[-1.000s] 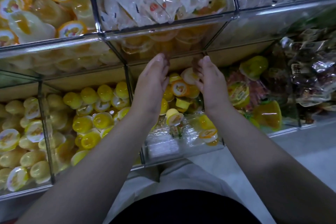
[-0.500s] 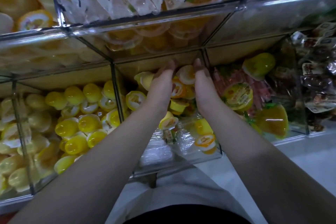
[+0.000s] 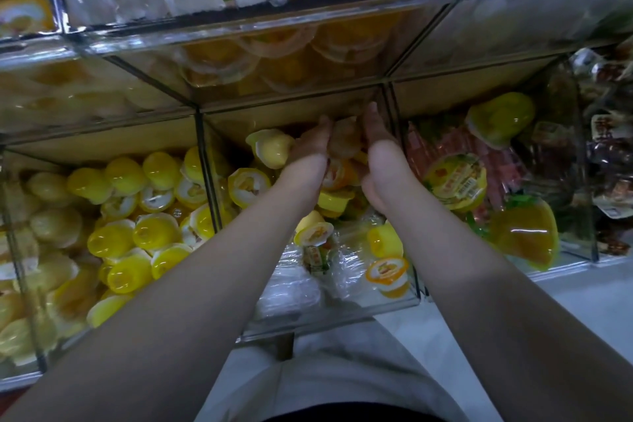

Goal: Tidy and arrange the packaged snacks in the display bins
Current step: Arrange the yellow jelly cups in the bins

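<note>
We are reaching into the middle clear bin (image 3: 342,313). Our left hand (image 3: 310,147) and right hand (image 3: 380,147) are pressing a cluster of jelly cups (image 3: 344,142) between their palms at the back of that bin, with fingers nearly straight and curling round nothing.

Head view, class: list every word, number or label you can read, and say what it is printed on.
None can be read.
Large jelly cup lid: red print, too blurred.
Dark packets: labels too small.
Small packet: print blurred.
</note>
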### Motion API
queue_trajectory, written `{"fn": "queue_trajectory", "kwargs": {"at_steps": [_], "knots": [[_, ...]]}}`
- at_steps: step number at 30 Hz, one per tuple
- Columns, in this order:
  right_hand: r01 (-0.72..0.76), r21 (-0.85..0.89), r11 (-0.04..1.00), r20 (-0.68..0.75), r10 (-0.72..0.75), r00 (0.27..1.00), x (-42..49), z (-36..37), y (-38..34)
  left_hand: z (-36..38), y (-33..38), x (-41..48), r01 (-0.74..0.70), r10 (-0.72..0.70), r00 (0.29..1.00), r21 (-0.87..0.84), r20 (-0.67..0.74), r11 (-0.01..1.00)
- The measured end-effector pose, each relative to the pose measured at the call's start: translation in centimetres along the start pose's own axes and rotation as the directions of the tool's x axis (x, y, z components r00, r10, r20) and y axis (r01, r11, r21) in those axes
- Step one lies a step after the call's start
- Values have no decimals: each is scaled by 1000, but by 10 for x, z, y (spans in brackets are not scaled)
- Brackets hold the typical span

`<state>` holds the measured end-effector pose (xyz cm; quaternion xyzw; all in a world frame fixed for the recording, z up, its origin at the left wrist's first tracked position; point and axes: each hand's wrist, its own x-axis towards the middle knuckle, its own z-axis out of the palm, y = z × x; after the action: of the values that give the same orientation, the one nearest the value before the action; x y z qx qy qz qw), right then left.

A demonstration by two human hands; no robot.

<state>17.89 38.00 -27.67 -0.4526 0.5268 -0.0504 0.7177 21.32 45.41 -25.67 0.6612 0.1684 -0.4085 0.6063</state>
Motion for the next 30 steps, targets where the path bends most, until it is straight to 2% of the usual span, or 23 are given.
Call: {"fn": "queue_trajectory", "kwargs": {"at_steps": [3,6,10,14,18,22,27,30], "knots": [[-1,107,994,50,-4,999,-4,0,3,-6,1,-2,-30,28,999,-33,-43,999],[-24,120,992,60,17,998,-7,0,4,-11,5,-8,-31,29,999,-89,-26,996],[-30,-9,1000,38,30,999,-13,-3,6,-18,1,-13,-37,36,999,-148,-8,988],[67,-68,995,175,-54,983,-22,-8,12,-30,-9,-21,-21,29,999,-186,36,982],[130,-304,944,276,-43,960,-31,-3,20,-42,-19,-30,-32,53,996,-275,73,961],[186,-361,914,335,-59,940,-41,-2,20,-56,-22,-40,-83,115,986,-241,121,967],[198,-274,941,391,-79,917,-65,1,13,-84,-13,-52,-195,190,974,28,122,980],[219,-277,935,402,-94,911,-80,6,11,-102,-7,-58,-212,198,968,79,156,974]]}}
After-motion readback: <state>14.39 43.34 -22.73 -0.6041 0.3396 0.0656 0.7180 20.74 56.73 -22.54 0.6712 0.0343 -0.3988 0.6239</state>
